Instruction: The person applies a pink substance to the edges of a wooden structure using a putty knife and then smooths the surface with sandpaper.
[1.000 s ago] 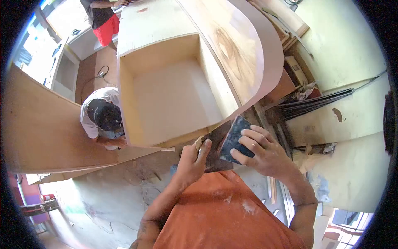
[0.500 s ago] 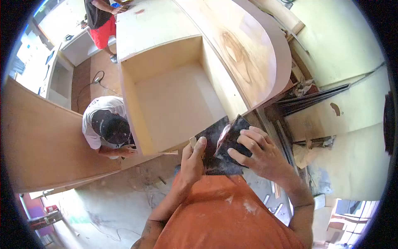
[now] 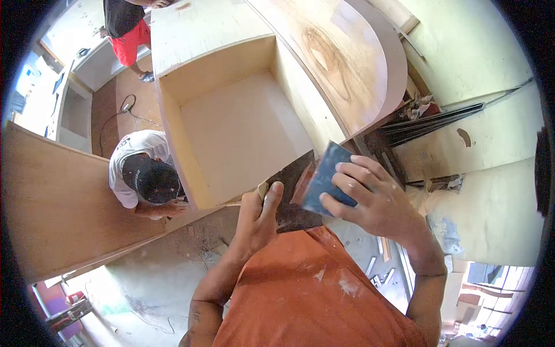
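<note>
Nearest, in front of the orange shirt [image 3: 312, 283], a dark board [image 3: 295, 215] is gripped at its left edge by the left hand [image 3: 254, 222], the thumb laid over it beside a small pale piece [image 3: 263, 189]. By the fingers of the right hand [image 3: 384, 208], bent and spread across its face, a blue plate [image 3: 328, 180] is held tilted over the board's right side. Between the 2 flat pieces a reddish patch [image 3: 303, 184] is seen; whether it is carried by board or plate cannot be told. A working of the patch with the plate's edge seems to be in hand; for a further stroke, a steady board and a controlled plate angle are called for. Just beyond the fingers, an open wooden compartment [image 3: 309, 115] is seen, with a curved panel [image 3: 358, 69] beside it. Farther left, 1 person in white [image 3: 130, 151] is bent at the compartment's side; 1 person in red shorts [image 3: 128, 47] is seen beyond.
</note>
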The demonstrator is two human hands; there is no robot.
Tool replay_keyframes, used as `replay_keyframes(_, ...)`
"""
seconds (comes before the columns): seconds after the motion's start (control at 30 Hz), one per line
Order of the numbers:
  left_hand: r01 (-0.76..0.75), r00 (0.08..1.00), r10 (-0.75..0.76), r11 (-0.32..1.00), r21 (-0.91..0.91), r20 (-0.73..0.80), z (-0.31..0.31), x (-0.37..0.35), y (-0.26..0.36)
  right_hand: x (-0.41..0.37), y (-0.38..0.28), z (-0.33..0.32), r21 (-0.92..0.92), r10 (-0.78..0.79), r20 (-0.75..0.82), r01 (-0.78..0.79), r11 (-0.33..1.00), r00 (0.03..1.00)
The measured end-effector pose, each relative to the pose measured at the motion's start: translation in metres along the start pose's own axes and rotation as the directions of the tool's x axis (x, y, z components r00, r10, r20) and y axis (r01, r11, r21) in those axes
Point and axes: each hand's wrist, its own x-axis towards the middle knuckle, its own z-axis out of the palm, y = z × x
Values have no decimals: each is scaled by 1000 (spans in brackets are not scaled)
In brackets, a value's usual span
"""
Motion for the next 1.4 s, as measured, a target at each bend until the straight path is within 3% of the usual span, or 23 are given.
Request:
replay_keyframes(0.13, -9, 1000, 9, 999, 52, 1, 0, -1, 20, -5, -14, 25, 99, 90, -46, -85, 991, 995)
replay_keyframes(0.17, 101, 984, -139, 950, -295, -111, 8, 0, 24, -11, -22, 28, 240, 137, -164, -95, 966, 977)
replay_keyframes(0.2, 152, 938, -310, 772, -617, -157, 11, -2, 26, -17, -29, 32, 381, 199, -264, -88, 920, 944)
replay_keyframes(0.27, 254, 930, -362, 765, -592, -68, 9, -6, 9, -13, -36, 54, 484, 225, -350, -30, 875, 909)
replay_keyframes(0.33, 199, 955, -293, 735, -649, -38, 19, -8, 8, -10, -25, 84, 587, 506, -318, -253, 769, 802)
replay_keyframes(0.4, 207, 954, -300, 698, -686, -17, 21, -11, 0, -11, -8, 62, 518, 543, -286, -350, 781, 790)
replay_keyframes(0.43, 187, 966, -258, 738, -649, -15, 20, -11, -6, -12, -6, 43, 381, 437, -258, -325, 865, 861)
replay_keyframes(0.47, 164, 976, -218, 772, -614, -13, 20, -13, -9, -12, -5, 30, 240, 327, -206, -277, 931, 922)
replay_keyframes(0.5, 167, 975, -220, 769, -616, -11, 20, -12, -8, -11, -9, 24, 73, 101, -162, -91, 993, 982)
replay_keyframes(0.53, 160, 978, -208, 810, -565, -20, 19, -9, -7, -11, -9, 17, 72, 106, -162, -96, 993, 981)
replay_keyframes(0.6, 145, 982, -189, 843, -518, -32, 17, -6, -11, -8, -5, -3, -21, 21, 81, -19, 1000, 997)
replay_keyframes(0.63, 113, 985, -161, 866, -487, -58, 17, -5, -18, -7, -3, -16, -100, 19, 109, -8, 995, 994)
replay_keyframes(0.7, 112, 984, -163, 882, -458, -73, 15, -10, -19, 4, -1, -1, -96, -35, 60, 41, 995, 998)
replay_keyframes(0.77, -33, 999, 26, 988, -150, -48, 8, -4, -1, 5, 2, 10, -80, -97, 27, 99, 992, 995)
replay_keyframes(0.9, -4, 999, -3, 990, -139, -48, 7, -7, -1, 11, 2, -1, -47, -85, -114, 80, 996, 990)
replay_keyframes(1.0, -88, 994, 85, 995, -45, -66, 6, 2, 7, 5, -2, 0, -42, 13, 3, -13, 999, 1000)
replay_keyframes(1.07, 40, 987, -102, 905, -423, -125, 6, 0, -6, -3, -11, 8, 40, 11, -53, -9, 999, 999)
replay_keyframes(1.1, 33, 985, -100, 904, -426, -137, 12, 1, -3, -3, -19, 19, 323, 96, -265, -6, 946, 960)
replay_keyframes(1.13, 108, 971, -225, 715, -691, -81, 22, 5, 5, -3, -24, 32, 567, 229, -432, 65, 821, 872)
replay_keyframes(1.17, 167, 948, -319, 447, -879, 19, 27, 9, 10, -7, -26, 58, 651, 316, -430, 49, 757, 846)
replay_keyframes(1.2, 111, 972, -231, 597, -794, -38, 27, 9, 11, -1, -22, 75, 672, 421, -428, -30, 740, 800)
replay_keyframes(1.27, 179, 965, -262, 648, -740, 5, 29, 6, -1, -1, 11, 84, 521, 469, -308, -265, 811, 828)
replay_keyframes(1.4, 167, 973, -229, 669, -725, 13, 27, 6, -7, 2, 11, 15, 284, 392, -215, -326, 902, 895)
